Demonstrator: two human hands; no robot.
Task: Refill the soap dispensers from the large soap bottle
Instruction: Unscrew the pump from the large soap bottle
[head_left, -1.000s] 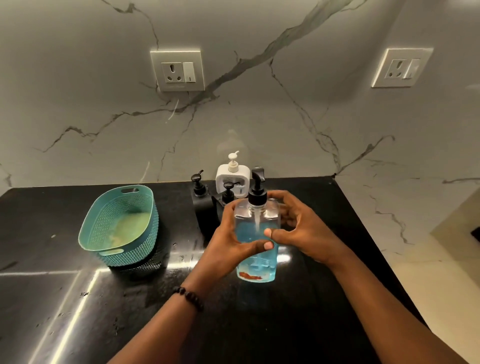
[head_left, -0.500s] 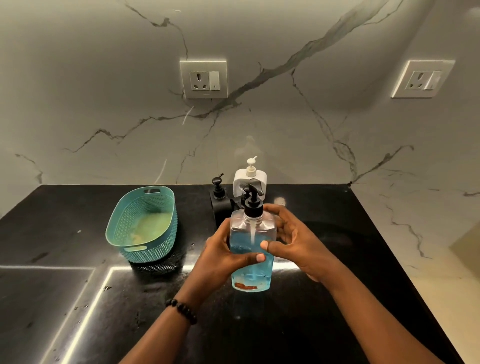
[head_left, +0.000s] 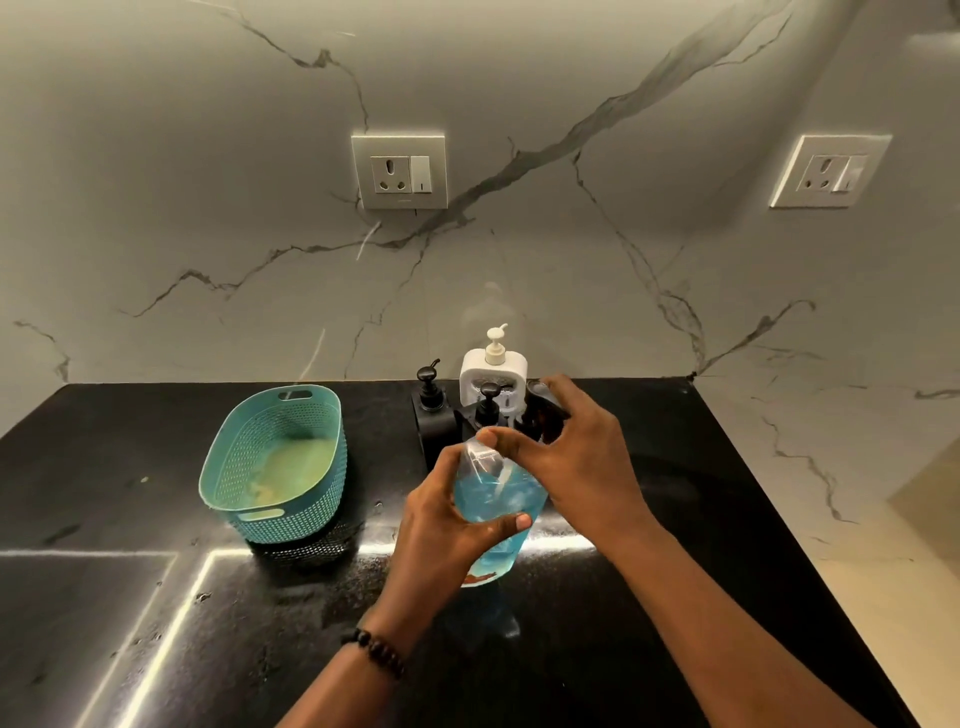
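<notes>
A clear soap bottle (head_left: 491, 499) with blue liquid stands on the black counter (head_left: 156, 597). My left hand (head_left: 441, 525) wraps around its body from the left. My right hand (head_left: 576, 457) covers its top, fingers closed around the black pump head, which is mostly hidden. Behind it stand two black dispensers (head_left: 429, 410) (head_left: 487, 408) and a white dispenser (head_left: 493, 374) with a cream pump, all upright near the wall.
A teal perforated basket (head_left: 275, 462) sits on the counter left of the dispensers, something pale inside. Marble wall behind carries two sockets (head_left: 399, 171) (head_left: 830, 171). The counter's right edge (head_left: 779, 519) drops to a pale floor.
My right hand has moved from the bottle's side up onto its pump top. The left hand still holds the body. The camera view shifted slightly.
</notes>
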